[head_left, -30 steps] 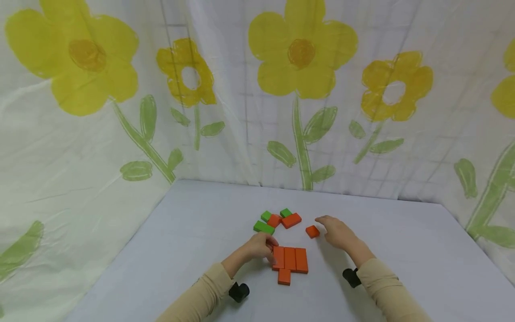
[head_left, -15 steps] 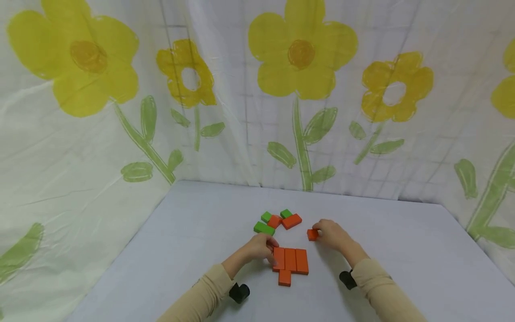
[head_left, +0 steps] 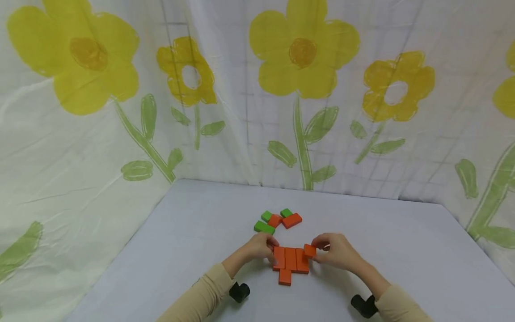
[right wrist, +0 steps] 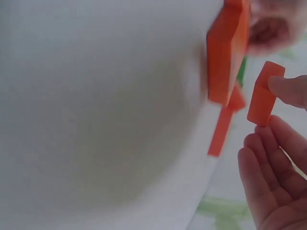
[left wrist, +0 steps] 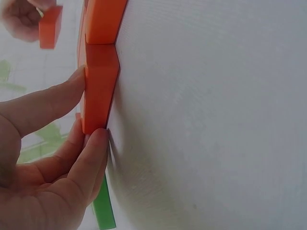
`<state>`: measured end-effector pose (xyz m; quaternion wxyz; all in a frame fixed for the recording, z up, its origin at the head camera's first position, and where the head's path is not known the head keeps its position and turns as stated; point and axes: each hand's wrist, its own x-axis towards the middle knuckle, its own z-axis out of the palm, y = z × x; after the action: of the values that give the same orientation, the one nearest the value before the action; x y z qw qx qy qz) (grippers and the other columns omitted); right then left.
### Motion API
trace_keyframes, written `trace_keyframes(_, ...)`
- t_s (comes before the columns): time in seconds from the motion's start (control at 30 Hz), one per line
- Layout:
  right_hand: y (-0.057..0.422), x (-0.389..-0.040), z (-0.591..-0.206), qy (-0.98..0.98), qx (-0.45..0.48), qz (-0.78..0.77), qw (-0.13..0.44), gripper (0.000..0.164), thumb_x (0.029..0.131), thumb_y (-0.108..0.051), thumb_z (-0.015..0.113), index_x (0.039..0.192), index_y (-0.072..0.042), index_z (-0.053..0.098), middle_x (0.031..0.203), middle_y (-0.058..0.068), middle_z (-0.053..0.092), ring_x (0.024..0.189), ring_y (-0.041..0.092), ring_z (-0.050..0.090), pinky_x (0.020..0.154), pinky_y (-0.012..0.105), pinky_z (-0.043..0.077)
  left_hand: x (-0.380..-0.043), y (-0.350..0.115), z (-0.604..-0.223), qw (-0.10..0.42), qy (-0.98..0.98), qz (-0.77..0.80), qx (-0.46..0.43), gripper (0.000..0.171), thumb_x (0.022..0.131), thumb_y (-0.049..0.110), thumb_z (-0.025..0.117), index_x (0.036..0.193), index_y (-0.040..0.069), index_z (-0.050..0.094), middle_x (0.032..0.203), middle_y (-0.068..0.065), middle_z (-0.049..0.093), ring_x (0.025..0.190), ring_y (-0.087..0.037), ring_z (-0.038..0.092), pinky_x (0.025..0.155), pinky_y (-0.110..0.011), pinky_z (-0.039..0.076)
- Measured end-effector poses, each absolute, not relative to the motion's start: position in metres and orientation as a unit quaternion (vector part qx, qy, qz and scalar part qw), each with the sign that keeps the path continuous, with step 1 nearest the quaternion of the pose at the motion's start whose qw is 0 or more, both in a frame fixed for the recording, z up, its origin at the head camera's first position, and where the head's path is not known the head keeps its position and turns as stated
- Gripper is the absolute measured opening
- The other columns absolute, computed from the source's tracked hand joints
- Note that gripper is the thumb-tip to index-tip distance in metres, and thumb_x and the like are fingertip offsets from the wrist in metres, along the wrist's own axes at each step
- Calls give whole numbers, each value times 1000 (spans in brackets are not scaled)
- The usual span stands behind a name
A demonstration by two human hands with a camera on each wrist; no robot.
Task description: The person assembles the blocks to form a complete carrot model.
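Three long orange blocks [head_left: 290,259] lie side by side flat on the table, with a small orange block [head_left: 284,277] against their near edge. My left hand [head_left: 259,247] holds the leftmost long block [left wrist: 98,91], thumb on it and fingertips at its far end. Above the right end of the row, my right hand [head_left: 337,252] pinches a small square orange block [head_left: 309,251] between thumb and fingers. In the right wrist view this held block [right wrist: 263,98] is raised off the table and tilted.
Behind the row lie loose blocks: a long green one [head_left: 264,227], two small green ones [head_left: 266,216], a red-orange one [head_left: 275,220] and a longer orange one [head_left: 292,220]. A flowered curtain [head_left: 225,156] hangs behind the white table [head_left: 402,237].
My right hand has taken hold of the small orange block, lifted it, and carried it toward me and slightly left, over the row's right end. My left hand has stayed in place.
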<state>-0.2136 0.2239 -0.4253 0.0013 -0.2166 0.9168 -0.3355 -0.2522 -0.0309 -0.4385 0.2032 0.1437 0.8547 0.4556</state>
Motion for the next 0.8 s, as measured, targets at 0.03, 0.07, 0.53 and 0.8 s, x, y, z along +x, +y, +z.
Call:
trace_keyframes(0.03, 221, -209, -425, 912, -230, -340, 6, 24, 73, -7, 80, 95, -2, 71, 91, 1, 68, 82, 20, 62, 73, 34, 54, -252, -31, -439, 202, 855, 455, 145, 35, 71, -9, 79, 102, -2, 66, 85, -6, 57, 79, -19, 50, 72, -31, 47)
trace_keyframes(0.07, 218, -205, -424, 908, -241, -343, 9, 24, 73, -7, 80, 95, -2, 71, 91, 1, 68, 82, 18, 62, 73, 32, 54, -253, -32, -439, 202, 855, 455, 145, 35, 70, -9, 79, 102, -2, 66, 86, -6, 57, 79, -19, 50, 72, -31, 47)
trace_keyframes(0.53, 195, -177, -434, 918, -283, -266, 81, 26, 73, -15, 83, 95, -4, 75, 87, -6, 65, 74, 4, 54, 66, 24, 49, -254, -28, -438, 205, 860, 448, 133, 35, 71, -8, 80, 102, -1, 65, 84, -5, 55, 78, -19, 49, 70, -30, 44)
trace_keyframes(0.8, 189, -175, -436, 925, -315, -213, 16, 23, 75, -15, 82, 94, -2, 76, 88, 0, 68, 75, 4, 57, 67, 25, 51, -253, -29, -438, 201, 861, 447, 139, 36, 70, -7, 80, 102, -1, 66, 85, -6, 56, 79, -19, 49, 71, -30, 45)
